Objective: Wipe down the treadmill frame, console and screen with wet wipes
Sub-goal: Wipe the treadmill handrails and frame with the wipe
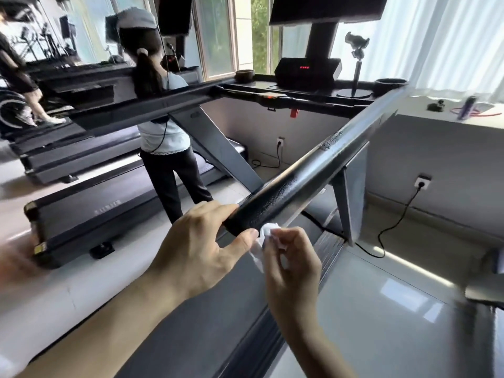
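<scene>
The treadmill's black right handrail runs from the console down toward me, and its near end looks wet and glossy. My left hand grips that near end, fingers curled over the top and thumb underneath. My right hand pinches a crumpled white wet wipe just below the rail's end, beside my left thumb. The dark screen stands on a post above the console, which shows red digits. The left handrail crosses the upper left.
Another person stands at the neighbouring treadmill on the left. A phone holder on a stand and two cup holders sit on the console deck. Power cords run to wall sockets on the right. A windowsill holds small items.
</scene>
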